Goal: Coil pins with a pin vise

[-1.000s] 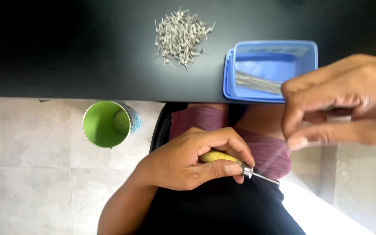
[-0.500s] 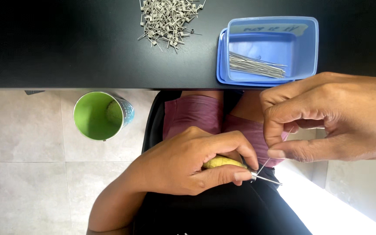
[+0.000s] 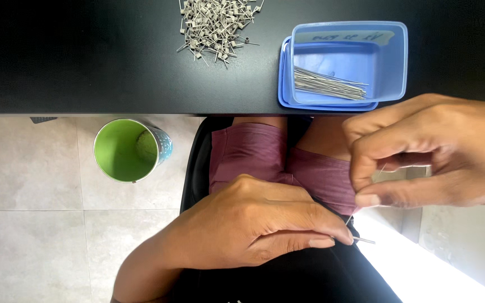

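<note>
Daylight fills my view, bright and even on the pale floor tiles [image 3: 40, 224]. A strip of floor at lower right burns out to white glare. The black tabletop [image 3: 85, 62] stays dark and flat. My right hand [image 3: 428, 151], close to the camera, looks slightly soft.

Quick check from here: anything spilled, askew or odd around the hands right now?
Nothing looks spilled or damaged. The small grey metal pieces lie in a loose heap on the black tabletop, uncontained, while the thin wires sit inside the blue plastic box.
</note>
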